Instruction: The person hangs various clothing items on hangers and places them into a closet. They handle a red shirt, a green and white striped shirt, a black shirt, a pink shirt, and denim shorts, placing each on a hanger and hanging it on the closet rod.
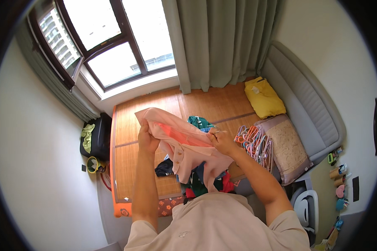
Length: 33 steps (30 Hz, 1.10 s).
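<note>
Pink shirt (184, 157): 11 o'clock from my chest, above bed mat (127, 125) | my left hand (146, 137) grips one side, right hand (222, 141) another | step, I judge: spreading it | next calls for evening cloth; hangers (255, 142) at its 3 o'clock

Mat (125, 161) passable left of garment (187, 160); hangers (255, 143) obstruct right.

We see a bed (215, 100) topped with a brown woven mat (130, 125), and an orange flowered cloth (167, 207) shows along its near edge. At the headboard end we find a yellow fabric bundle (264, 98), a patterned pillow (288, 142) and, beside it, many coloured hangers (255, 144). Toward the middle we see a teal garment (197, 121), a dark garment (164, 168) and a partly hidden heap of clothes (197, 184).
</note>
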Each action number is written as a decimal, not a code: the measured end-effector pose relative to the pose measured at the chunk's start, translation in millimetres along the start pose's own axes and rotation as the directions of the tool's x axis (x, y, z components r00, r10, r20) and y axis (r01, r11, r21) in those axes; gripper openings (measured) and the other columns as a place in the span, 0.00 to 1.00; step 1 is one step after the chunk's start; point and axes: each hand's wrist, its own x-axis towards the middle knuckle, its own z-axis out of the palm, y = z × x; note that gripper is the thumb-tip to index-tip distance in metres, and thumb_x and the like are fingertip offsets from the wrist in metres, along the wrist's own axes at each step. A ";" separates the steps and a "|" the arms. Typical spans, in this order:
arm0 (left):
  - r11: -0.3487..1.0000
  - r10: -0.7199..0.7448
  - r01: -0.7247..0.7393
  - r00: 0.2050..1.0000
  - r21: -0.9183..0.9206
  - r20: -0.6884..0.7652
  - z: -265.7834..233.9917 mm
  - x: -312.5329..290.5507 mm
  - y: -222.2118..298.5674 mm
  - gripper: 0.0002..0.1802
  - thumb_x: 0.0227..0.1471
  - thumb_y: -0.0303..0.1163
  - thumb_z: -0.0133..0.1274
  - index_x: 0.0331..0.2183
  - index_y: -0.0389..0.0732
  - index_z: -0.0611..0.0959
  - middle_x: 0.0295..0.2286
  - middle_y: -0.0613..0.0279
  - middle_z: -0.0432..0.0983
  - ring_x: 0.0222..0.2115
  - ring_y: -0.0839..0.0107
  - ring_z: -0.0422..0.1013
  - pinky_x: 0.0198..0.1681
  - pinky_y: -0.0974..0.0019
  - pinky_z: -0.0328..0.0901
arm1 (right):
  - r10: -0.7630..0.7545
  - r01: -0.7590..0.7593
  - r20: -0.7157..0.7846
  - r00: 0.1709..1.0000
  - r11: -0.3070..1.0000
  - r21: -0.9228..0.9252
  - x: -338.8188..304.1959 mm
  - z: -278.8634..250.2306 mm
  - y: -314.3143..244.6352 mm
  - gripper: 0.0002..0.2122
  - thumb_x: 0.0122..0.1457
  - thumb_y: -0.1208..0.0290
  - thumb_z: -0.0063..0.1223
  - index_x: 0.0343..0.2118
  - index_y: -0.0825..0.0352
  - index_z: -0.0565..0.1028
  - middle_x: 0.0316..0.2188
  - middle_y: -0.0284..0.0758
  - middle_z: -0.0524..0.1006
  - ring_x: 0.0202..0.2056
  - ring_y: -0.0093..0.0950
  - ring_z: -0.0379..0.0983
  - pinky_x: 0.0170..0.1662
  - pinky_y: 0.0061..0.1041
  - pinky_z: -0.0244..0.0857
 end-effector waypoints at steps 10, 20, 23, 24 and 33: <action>0.980 -0.109 0.098 0.992 0.171 0.056 36.1 -20.0 -9.9 0.25 0.69 0.39 0.46 0.60 0.35 0.70 0.55 0.53 0.74 0.55 0.59 0.71 0.59 0.52 0.69 | 0.221 -0.185 -0.267 0.938 0.971 0.155 39.1 -33.1 -24.8 0.11 0.65 0.62 0.57 0.34 0.66 0.80 0.22 0.41 0.78 0.22 0.32 0.73 0.29 0.32 0.66; 0.171 0.374 -0.207 0.918 0.963 0.131 8.5 -56.7 -25.8 0.28 0.60 0.30 0.55 0.61 0.41 0.71 0.54 0.48 0.72 0.53 0.55 0.71 0.54 0.54 0.70 | 0.135 -0.132 -0.078 0.988 0.990 0.040 58.7 -93.2 -52.9 0.15 0.63 0.58 0.61 0.32 0.68 0.82 0.18 0.39 0.75 0.20 0.28 0.69 0.26 0.32 0.62; -0.396 0.267 -0.507 0.734 0.766 0.624 19.7 -54.3 -21.1 0.28 0.56 0.32 0.60 0.58 0.42 0.77 0.57 0.51 0.70 0.58 0.52 0.65 0.60 0.53 0.61 | 0.113 -0.110 -0.063 0.992 0.993 0.036 55.6 -96.5 -62.7 0.15 0.62 0.58 0.62 0.31 0.68 0.82 0.17 0.39 0.75 0.19 0.28 0.69 0.25 0.32 0.62; -0.476 0.149 -0.540 0.728 0.694 0.669 33.6 -55.5 -19.0 0.28 0.55 0.32 0.61 0.58 0.43 0.77 0.57 0.52 0.70 0.58 0.53 0.65 0.60 0.54 0.60 | 0.101 -0.099 -0.075 0.992 0.995 0.028 53.1 -99.0 -62.6 0.15 0.62 0.58 0.62 0.31 0.68 0.82 0.17 0.39 0.75 0.18 0.28 0.68 0.25 0.32 0.61; -0.401 0.001 -0.626 0.730 0.669 0.683 62.8 -24.2 -19.4 0.10 0.58 0.31 0.57 0.41 0.39 0.84 0.34 0.54 0.81 0.36 0.53 0.76 0.42 0.56 0.69 | 0.041 -0.039 -0.021 0.999 0.997 0.060 49.0 -118.2 -92.1 0.15 0.63 0.59 0.61 0.32 0.69 0.81 0.18 0.39 0.74 0.20 0.26 0.67 0.26 0.29 0.62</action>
